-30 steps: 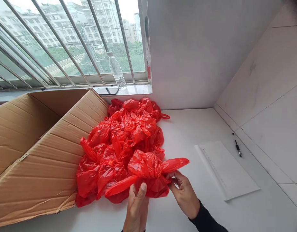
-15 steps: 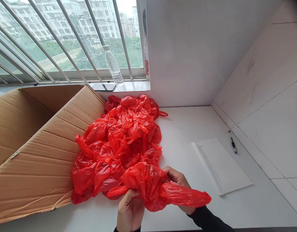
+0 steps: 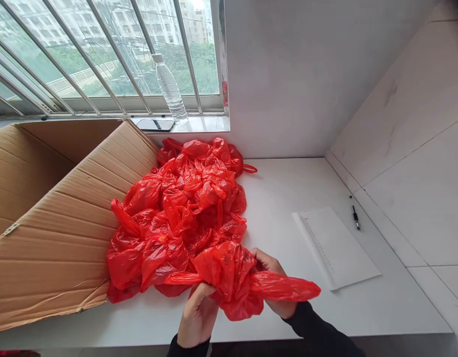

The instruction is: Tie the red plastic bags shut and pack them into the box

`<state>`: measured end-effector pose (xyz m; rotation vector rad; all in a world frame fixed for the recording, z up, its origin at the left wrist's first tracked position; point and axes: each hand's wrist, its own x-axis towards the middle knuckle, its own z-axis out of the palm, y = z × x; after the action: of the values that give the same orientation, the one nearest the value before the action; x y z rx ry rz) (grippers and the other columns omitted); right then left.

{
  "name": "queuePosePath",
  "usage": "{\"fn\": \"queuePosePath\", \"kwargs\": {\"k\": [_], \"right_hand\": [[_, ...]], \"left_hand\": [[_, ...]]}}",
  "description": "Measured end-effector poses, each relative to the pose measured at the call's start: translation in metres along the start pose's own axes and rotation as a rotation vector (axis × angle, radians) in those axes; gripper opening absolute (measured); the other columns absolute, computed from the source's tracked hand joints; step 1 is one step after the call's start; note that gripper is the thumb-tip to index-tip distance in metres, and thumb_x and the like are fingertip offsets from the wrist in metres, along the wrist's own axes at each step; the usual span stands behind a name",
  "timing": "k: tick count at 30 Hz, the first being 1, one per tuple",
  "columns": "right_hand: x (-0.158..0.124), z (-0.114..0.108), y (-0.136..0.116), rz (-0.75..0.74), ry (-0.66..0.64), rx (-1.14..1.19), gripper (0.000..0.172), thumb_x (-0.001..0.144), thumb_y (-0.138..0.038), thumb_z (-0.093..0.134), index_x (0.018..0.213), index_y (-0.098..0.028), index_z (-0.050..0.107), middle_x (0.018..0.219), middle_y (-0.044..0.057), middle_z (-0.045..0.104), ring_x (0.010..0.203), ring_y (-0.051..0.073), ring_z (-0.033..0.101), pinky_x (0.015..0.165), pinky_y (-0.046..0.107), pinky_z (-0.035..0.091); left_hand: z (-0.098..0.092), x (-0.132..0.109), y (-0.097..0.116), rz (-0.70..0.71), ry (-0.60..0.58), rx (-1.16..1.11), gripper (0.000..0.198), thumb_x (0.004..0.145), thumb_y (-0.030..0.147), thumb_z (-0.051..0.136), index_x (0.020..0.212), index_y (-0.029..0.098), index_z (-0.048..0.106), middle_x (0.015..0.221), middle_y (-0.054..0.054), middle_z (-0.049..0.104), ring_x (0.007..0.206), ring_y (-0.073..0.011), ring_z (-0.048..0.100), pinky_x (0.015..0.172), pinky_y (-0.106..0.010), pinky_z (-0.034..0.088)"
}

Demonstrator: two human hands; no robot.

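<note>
A crumpled red plastic bag (image 3: 229, 277) is held just above the white counter's (image 3: 288, 188) front edge, one twisted handle sticking out to the right and another to the left. My left hand (image 3: 197, 312) pinches the bag from below on its left side. My right hand (image 3: 269, 270) grips its right side, mostly covered by the plastic. Right behind the bag lies a heap of several knotted red plastic bags (image 3: 184, 208), leaning against the cardboard flap.
A large open cardboard box (image 3: 57, 223) lies on its side at the left. A white sheet of paper (image 3: 335, 245) and a black pen (image 3: 356, 217) lie at the right near the tiled wall. A water bottle (image 3: 169, 89) and a phone (image 3: 154, 124) sit on the windowsill.
The bag came down toward the counter's front edge, and its right handle swung from pointing up-right to hanging low on the right. My right hand moved behind the bag.
</note>
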<state>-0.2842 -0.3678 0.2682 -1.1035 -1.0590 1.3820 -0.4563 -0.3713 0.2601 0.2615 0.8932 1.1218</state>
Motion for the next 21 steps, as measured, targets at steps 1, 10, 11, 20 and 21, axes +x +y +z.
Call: {"fn": "queuePosePath", "kwargs": {"k": [1,10,11,20,21], "right_hand": [[0.001,0.0,0.004,0.008,0.008,0.053,0.021,0.073,-0.031,0.076,0.082,-0.021,0.059,0.08,-0.002,0.062,0.069,0.014,0.053,0.064,0.025,0.044],[0.005,-0.004,0.007,0.059,-0.044,0.091,0.03,0.073,-0.043,0.077,0.086,-0.021,0.061,0.088,0.002,0.068,0.076,0.018,0.06,0.069,0.029,0.048],[0.004,-0.004,0.006,0.067,-0.042,0.074,0.029,0.076,-0.044,0.075,0.085,-0.02,0.061,0.087,0.002,0.068,0.075,0.017,0.059,0.069,0.029,0.047],[-0.007,-0.01,0.0,0.082,0.084,-0.039,0.04,0.096,-0.052,0.047,0.125,-0.024,0.054,0.125,0.009,0.061,0.111,0.026,0.059,0.09,0.04,0.051],[-0.007,-0.009,-0.001,0.085,0.053,-0.032,0.04,0.096,-0.05,0.048,0.127,-0.025,0.053,0.128,0.009,0.06,0.115,0.026,0.058,0.093,0.04,0.05]], "left_hand": [[0.002,-0.001,0.0,0.014,0.0,-0.009,0.012,0.062,0.021,0.074,0.059,0.018,0.062,0.069,-0.001,0.064,0.085,-0.0234,0.064,0.081,-0.035,0.052],[0.015,0.005,0.004,0.099,-0.04,0.127,0.05,0.066,0.034,0.084,0.112,0.02,0.069,0.103,-0.008,0.074,0.105,-0.0314,0.065,0.088,-0.036,0.052],[0.016,0.007,0.004,0.097,-0.056,0.144,0.051,0.067,0.036,0.083,0.113,0.019,0.068,0.106,-0.008,0.073,0.108,-0.032,0.064,0.089,-0.037,0.051],[0.021,0.006,0.007,0.052,-0.001,-0.014,0.051,0.081,0.035,0.068,0.13,0.025,0.059,0.13,-0.006,0.063,0.119,-0.029,0.058,0.095,-0.036,0.05],[0.019,0.005,0.008,0.014,-0.001,-0.029,0.052,0.08,0.034,0.068,0.13,0.024,0.058,0.128,-0.007,0.064,0.117,-0.0297,0.059,0.094,-0.037,0.051]]}}
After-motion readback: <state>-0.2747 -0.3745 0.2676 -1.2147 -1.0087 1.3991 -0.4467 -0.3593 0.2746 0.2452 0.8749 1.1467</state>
